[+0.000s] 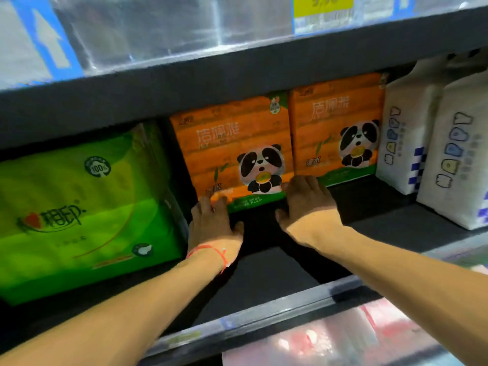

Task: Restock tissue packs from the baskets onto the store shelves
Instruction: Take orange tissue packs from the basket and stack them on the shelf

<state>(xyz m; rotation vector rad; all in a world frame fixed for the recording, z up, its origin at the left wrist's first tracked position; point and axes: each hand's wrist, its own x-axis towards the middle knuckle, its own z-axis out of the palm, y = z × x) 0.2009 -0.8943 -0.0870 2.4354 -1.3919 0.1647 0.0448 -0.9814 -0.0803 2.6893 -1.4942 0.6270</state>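
Here, both forearms reached into the dark shelf (266,270) from the lower edge of the view. The left grip (211,224) lay spread, its fingers extended against the lower left corner of the orange panda tissue pack (232,154). The right grip (307,204) lay likewise spread, with its fingers flat on the pack's lower right corner, at the seam with a second orange panda pack (336,128). Motion blur obscured the fingertips. The handled pack stood upright on the shelf, well back from the front rail (264,317). It touched the second pack on its right and stood just beside a large green tissue pack (79,212) on its left, a narrow dark gap between them. Two white packs (406,133) stood upright further right, one nearer the shelf's front than the other. A red cord (208,250) circled the left wrist. Above, the upper shelf (184,88) carried clear-wrapped goods and a yellow price tag (323,6).
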